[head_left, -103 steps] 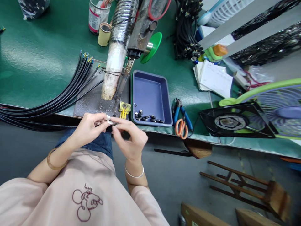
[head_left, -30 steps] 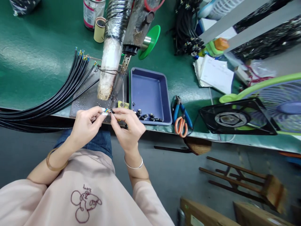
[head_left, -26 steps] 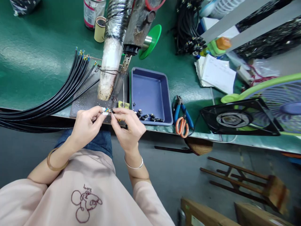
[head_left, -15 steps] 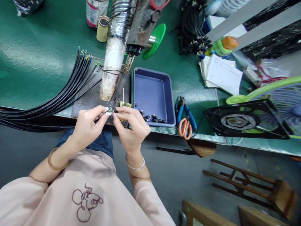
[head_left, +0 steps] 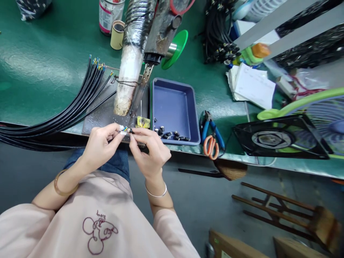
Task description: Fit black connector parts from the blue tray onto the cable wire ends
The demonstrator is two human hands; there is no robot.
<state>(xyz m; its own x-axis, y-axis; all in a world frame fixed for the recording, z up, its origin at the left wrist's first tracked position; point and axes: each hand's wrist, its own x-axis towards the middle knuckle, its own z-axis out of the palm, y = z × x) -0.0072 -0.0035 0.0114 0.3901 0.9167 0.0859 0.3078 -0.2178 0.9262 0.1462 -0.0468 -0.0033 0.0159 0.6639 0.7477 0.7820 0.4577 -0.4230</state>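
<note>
My left hand (head_left: 103, 145) pinches a black cable near its end, where coloured wires (head_left: 125, 128) fan out past the fingertips. A small black connector (head_left: 130, 130) is pinched between thumb and forefinger of my right hand (head_left: 149, 148), its metal end against the wires. Just above both hands, the tip of a soldering iron (head_left: 139, 95) points down beside a white-ended foil duct (head_left: 125, 86). A yellow sponge-like piece (head_left: 143, 122) lies beyond my right fingers. More black connectors (head_left: 176, 135) lie in the blue tray (head_left: 174, 100) to the right.
A bundle of black cables (head_left: 67, 111) with stripped ends lies at the left over a dark plate (head_left: 100, 116). Blue cutters (head_left: 215, 130) and orange-handled scissors (head_left: 211, 147) rest right of the tray. Further right stand a black fan (head_left: 279, 138), papers (head_left: 254, 86) and a wooden stool (head_left: 321, 225).
My hands have lowered slightly, and my right fingers have straightened a little around the connector. More of the yellow piece shows. The view has shifted slightly.
</note>
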